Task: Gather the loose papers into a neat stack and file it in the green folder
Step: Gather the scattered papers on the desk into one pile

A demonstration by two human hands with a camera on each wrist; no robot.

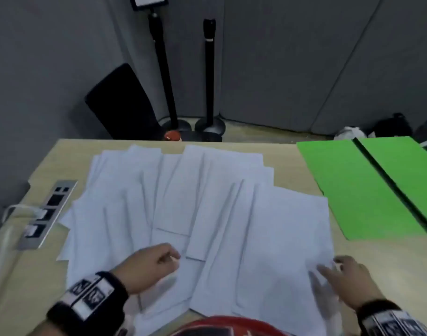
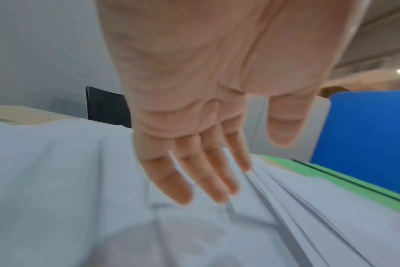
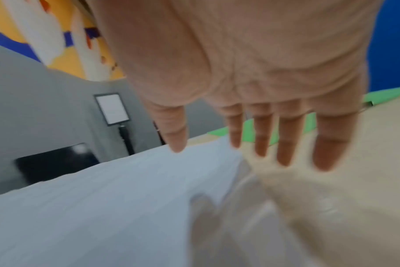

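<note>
From the head view, loose papers lie fanned and overlapping across the tabletop, with the open green folder flat to their right. The left hand hovers over the near sheets and the right hand is at their right edge. The left wrist view shows straight fingers holding nothing, over the papers. The right wrist view shows spread fingers, likewise holding nothing, over the paper edge.

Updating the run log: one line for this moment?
papers: loose, spread on table | green folder: open, empty | left hand: over papers | right hand: at papers' right edge, holding nothing
</note>
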